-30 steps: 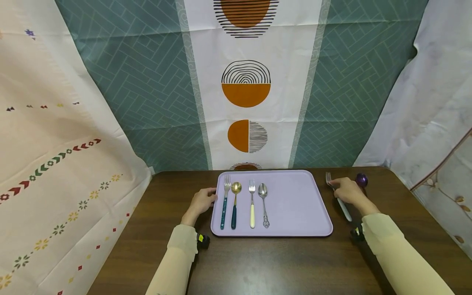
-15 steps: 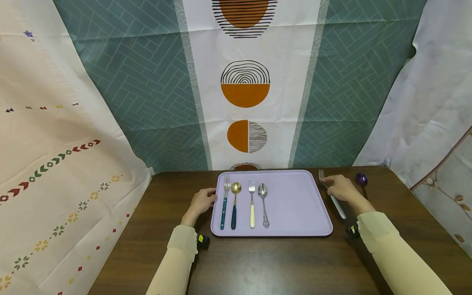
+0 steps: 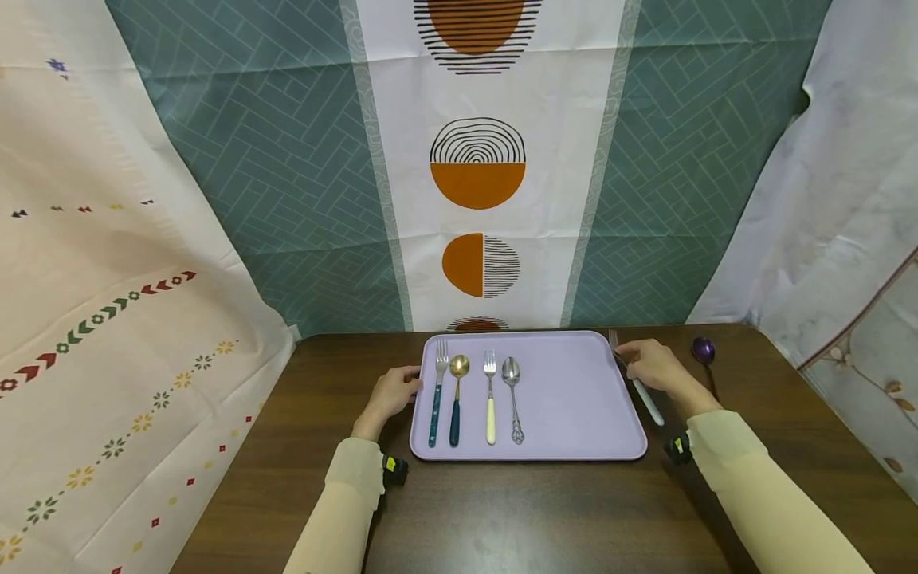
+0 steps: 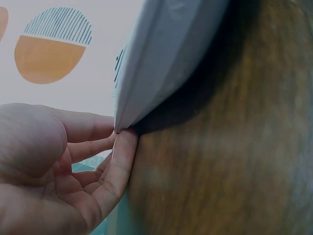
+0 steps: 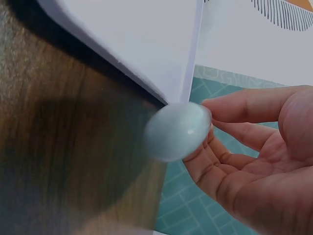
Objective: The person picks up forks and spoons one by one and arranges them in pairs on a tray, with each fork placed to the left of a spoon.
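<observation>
A lilac tray (image 3: pixel 574 399) lies on the table. My left hand (image 3: pixel 394 391) pinches its left rim, thumb above and fingers below in the left wrist view. On the tray lie a fork with a teal handle (image 3: pixel 435 414), a gold spoon with a dark handle (image 3: pixel 455 418), a fork with a cream handle (image 3: pixel 491 418) and a silver spoon (image 3: pixel 515 406). At the tray's right edge, my right hand (image 3: pixel 654 367) pinches a fork with a pale handle (image 3: pixel 649 403). Its handle end (image 5: pixel 178 131) looms large in the right wrist view.
A purple spoon (image 3: pixel 704 349) lies on the brown table (image 3: pixel 502 518) right of my right hand, its handle partly hidden by the wrist. Patterned cloths (image 3: pixel 308 199) hang behind the table and at both sides.
My right hand has moved left with the pale-handled fork, from beside the purple spoon to the tray's right edge. More of the purple spoon's handle shows. My left hand has stayed put.
</observation>
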### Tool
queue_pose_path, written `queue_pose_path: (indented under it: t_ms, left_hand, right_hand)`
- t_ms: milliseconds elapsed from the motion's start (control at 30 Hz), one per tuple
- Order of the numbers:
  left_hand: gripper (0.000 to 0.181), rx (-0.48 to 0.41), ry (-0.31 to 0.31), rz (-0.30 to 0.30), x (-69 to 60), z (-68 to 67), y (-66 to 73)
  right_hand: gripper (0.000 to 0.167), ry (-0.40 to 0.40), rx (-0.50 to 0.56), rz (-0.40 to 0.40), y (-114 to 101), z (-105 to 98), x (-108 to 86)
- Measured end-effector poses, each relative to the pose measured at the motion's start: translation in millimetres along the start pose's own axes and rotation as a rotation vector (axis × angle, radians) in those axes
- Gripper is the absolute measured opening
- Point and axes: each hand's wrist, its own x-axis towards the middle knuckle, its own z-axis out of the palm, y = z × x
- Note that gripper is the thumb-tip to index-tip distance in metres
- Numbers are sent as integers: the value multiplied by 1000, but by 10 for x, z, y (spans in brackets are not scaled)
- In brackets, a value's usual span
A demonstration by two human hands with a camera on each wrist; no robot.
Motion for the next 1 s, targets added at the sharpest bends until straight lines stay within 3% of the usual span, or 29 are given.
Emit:
queue_pose_path:
  t_ms: [467, 1000]
  left_hand:
    - [42, 9, -5, -12, 5, 25, -5]
    - [42, 3, -11, -23, 2, 17, -12]
  right_hand:
    - [54, -15, 71, -22, -156, 121, 39]
    - [52, -46, 75, -26, -253, 249, 101]
